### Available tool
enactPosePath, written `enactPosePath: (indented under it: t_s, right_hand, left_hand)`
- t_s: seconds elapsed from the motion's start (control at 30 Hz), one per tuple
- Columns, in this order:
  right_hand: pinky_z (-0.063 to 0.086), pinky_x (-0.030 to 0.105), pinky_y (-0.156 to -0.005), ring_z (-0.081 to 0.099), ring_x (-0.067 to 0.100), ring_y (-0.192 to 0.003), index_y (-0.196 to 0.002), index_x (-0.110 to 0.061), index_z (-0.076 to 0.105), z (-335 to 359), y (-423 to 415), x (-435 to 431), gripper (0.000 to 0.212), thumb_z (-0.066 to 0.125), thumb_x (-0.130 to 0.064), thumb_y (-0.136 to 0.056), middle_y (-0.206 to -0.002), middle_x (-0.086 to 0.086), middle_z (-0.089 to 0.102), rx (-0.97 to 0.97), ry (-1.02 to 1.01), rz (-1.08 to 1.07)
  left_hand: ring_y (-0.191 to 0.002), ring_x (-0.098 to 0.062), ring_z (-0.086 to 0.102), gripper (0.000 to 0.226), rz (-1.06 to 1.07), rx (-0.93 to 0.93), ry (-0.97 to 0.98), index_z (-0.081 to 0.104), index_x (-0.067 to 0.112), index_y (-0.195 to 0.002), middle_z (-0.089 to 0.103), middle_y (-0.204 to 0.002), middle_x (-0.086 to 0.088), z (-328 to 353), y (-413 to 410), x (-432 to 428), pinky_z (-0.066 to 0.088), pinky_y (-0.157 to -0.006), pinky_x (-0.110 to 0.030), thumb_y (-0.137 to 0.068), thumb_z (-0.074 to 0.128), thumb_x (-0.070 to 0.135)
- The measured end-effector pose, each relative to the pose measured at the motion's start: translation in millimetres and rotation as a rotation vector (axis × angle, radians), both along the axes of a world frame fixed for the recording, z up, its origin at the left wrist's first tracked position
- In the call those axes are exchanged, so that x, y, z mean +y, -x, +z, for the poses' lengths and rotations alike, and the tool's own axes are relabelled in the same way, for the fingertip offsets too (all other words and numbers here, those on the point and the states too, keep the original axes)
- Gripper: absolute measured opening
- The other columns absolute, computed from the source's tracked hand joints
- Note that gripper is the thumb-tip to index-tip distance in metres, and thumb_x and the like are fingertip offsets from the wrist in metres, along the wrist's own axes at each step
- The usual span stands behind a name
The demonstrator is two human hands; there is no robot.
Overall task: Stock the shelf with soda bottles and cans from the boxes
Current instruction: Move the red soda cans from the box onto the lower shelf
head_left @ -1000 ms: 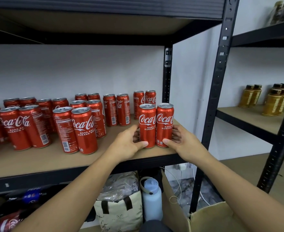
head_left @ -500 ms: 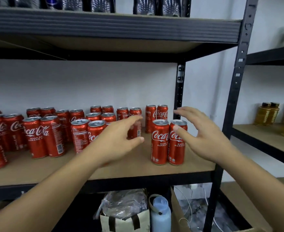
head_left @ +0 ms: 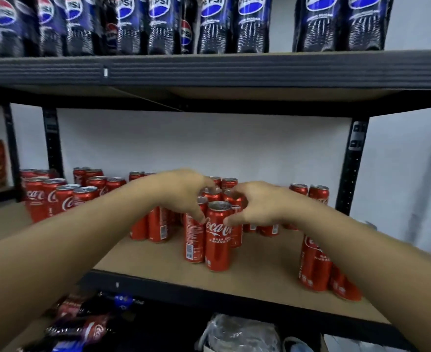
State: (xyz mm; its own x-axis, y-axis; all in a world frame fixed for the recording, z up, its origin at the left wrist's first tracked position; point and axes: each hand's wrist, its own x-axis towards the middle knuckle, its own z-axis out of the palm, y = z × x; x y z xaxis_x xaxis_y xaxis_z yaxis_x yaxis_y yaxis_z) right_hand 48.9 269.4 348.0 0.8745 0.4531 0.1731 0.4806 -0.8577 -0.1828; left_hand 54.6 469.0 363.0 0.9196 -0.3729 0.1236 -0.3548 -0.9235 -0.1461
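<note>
- The left hand and right hand are curled around a cluster of red cans, thumbs on the front pair.
- The cluster is set mid-way along the shelf, near its front edge.
- More cans are ranged far left; Pepsi bottles are lined above.

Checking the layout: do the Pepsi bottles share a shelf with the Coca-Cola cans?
No. The Pepsi bottles stand on the upper shelf, while the Coca-Cola cans stand on the lower board.
</note>
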Motion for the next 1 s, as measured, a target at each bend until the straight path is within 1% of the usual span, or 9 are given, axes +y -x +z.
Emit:
enactPosePath:
  t_s: [0.13, 0.3, 0.4, 0.47, 0.57, 0.67, 0.77, 0.9, 1.0]
  right_hand:
    - [0.050, 0.031, -0.091, 0.058, 0.019, -0.120, -0.147, -0.030, 0.044, -2.8, -14.1, 24.8, 0.074, 0.078, -0.047, -0.084, -0.141, -0.005, 0.058, 0.053, 0.055, 0.063]
    - [0.049, 0.030, -0.089, 0.057, 0.023, -0.123, -0.148, -0.023, 0.044, -6.8, -26.0, 32.2, 0.071, 0.076, -0.041, -0.087, -0.142, 0.000, 0.056, 0.061, 0.107, 0.045]
    - [0.050, 0.031, -0.086, 0.059, 0.021, -0.117, -0.142, -0.023, 0.050, -2.0, -29.0, 25.9, 0.066, 0.078, -0.042, -0.085, -0.136, -0.001, 0.060, 0.044, 0.146, 0.042]
    - [0.053, 0.035, -0.091, 0.060, 0.020, -0.114, -0.138, -0.023, 0.053, 2.0, -30.5, 18.6, 0.063, 0.079, -0.042, -0.084, -0.133, -0.002, 0.062, 0.045, 0.179, 0.035]
    - [0.052, 0.037, -0.096, 0.061, 0.020, -0.113, -0.138, -0.023, 0.054, 9.8, -34.5, 3.3, 0.062, 0.080, -0.039, -0.083, -0.131, -0.005, 0.063, 0.070, 0.249, -0.001]
    - [0.056, 0.041, -0.093, 0.065, 0.019, -0.104, -0.130, -0.021, 0.059, 17.7, -40.1, -18.9, 0.056, 0.081, -0.035, -0.081, -0.120, -0.004, 0.068, 0.101, 0.317, -0.062]
    - [0.059, 0.041, -0.088, 0.068, 0.018, -0.095, -0.122, -0.020, 0.064, 23.8, -46.6, -45.9, 0.047, 0.081, -0.031, -0.080, -0.108, -0.004, 0.071, 0.125, 0.354, -0.135]
    - [0.059, 0.040, -0.089, 0.068, 0.017, -0.096, -0.121, -0.021, 0.066, 27.7, -53.8, -89.6, 0.047, 0.082, -0.032, -0.078, -0.109, -0.005, 0.072, 0.154, 0.364, -0.241]
    - [0.059, 0.039, -0.088, 0.066, 0.017, -0.096, -0.118, -0.021, 0.065, 26.3, -58.1, -122.0, 0.037, 0.072, -0.023, -0.082, -0.108, -0.001, 0.070, 0.161, 0.345, -0.316]
  left_hand:
    - [-0.122, -0.021, 0.054, 0.087, 0.029, 0.065, -0.040, 0.038, 0.031, -0.152, 0.055, -0.141, 0.005, -4.7, -12.2, 8.1, 0.046, -0.093, -0.033, -0.079, 0.083, 0.044]
    - [-0.121, -0.021, 0.055, 0.068, 0.005, 0.067, -0.019, 0.044, 0.029, -0.150, 0.058, -0.139, 0.002, -9.1, -20.9, 9.2, 0.046, -0.092, -0.034, -0.089, 0.074, 0.037]
    - [-0.111, -0.019, 0.056, 0.061, -0.022, 0.072, -0.020, 0.049, 0.024, -0.145, 0.060, -0.135, 0.002, -8.1, -22.6, 4.7, 0.044, -0.085, -0.030, -0.090, 0.074, 0.035]
    - [-0.101, -0.014, 0.053, 0.060, -0.066, 0.082, -0.010, 0.051, 0.025, -0.142, 0.062, -0.132, 0.003, -3.8, -21.5, -0.3, 0.043, -0.081, -0.029, -0.088, 0.076, 0.033]
    - [-0.100, -0.010, 0.053, 0.059, -0.150, 0.109, 0.010, 0.052, 0.027, -0.141, 0.063, -0.132, 0.006, 0.5, -22.9, -14.0, 0.043, -0.082, -0.027, -0.088, 0.078, 0.031]
    - [-0.103, -0.009, 0.053, 0.062, -0.230, 0.120, 0.048, 0.050, 0.026, -0.143, 0.061, -0.134, 0.007, -0.8, -28.2, -37.6, 0.043, -0.084, -0.026, -0.087, 0.078, 0.030]
    - [-0.107, -0.014, 0.058, 0.068, -0.299, 0.094, 0.079, 0.047, 0.025, -0.143, 0.063, -0.131, 0.005, -3.8, -40.8, -67.5, 0.050, -0.089, -0.032, -0.084, 0.081, 0.029]
    - [-0.112, -0.020, 0.060, 0.072, -0.352, 0.091, 0.116, 0.041, 0.025, -0.141, 0.063, -0.131, 0.002, -5.7, -61.9, -117.2, 0.054, -0.094, -0.043, -0.082, 0.083, 0.027]
    - [-0.118, -0.023, 0.059, 0.077, -0.390, 0.108, 0.143, 0.036, 0.025, -0.144, 0.060, -0.136, 0.000, -5.4, -74.7, -151.8, 0.054, -0.097, -0.044, -0.082, 0.083, 0.022]
